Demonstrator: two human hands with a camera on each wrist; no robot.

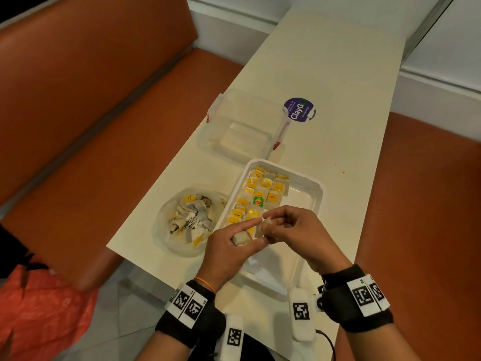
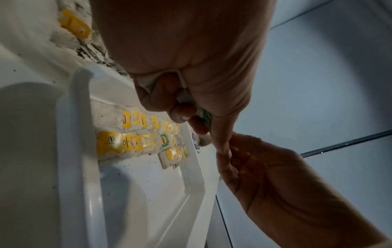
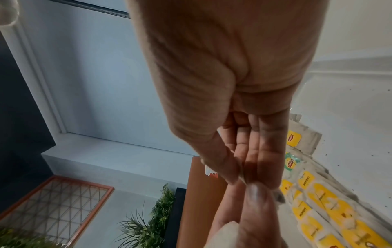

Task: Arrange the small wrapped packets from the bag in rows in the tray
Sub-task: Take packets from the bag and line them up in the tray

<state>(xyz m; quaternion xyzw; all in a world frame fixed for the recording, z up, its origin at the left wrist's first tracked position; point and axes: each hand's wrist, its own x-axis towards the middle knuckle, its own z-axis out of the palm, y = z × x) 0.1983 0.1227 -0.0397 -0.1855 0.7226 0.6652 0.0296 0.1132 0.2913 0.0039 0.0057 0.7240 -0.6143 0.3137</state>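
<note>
A white tray (image 1: pixel 313 190) lies on the table, with yellow-labelled packets (image 1: pixel 260 194) in rows along its left and far part; one has a green label. Left of it a clear plastic bag (image 1: pixel 187 220) holds more packets. Over the tray's near half, my left hand (image 1: pixel 238 234) grips a small bunch of packets (image 1: pixel 239 240) in its curled fingers, index finger stretched out. My right hand (image 1: pixel 272 225) pinches one pale packet (image 1: pixel 261 229) between thumb and fingers, touching the left index finger. The left wrist view shows the bunch (image 2: pixel 148 80) in the fist; the right wrist view shows the pinch (image 3: pixel 241 177).
A clear lidless box (image 1: pixel 242 126) with red clips stands beyond the tray, next to a round purple sticker (image 1: pixel 299 109). The narrow cream table (image 1: pixel 338 74) runs between orange benches (image 1: pixel 91 126). An orange-red bag (image 1: pixel 39 308) lies at the lower left.
</note>
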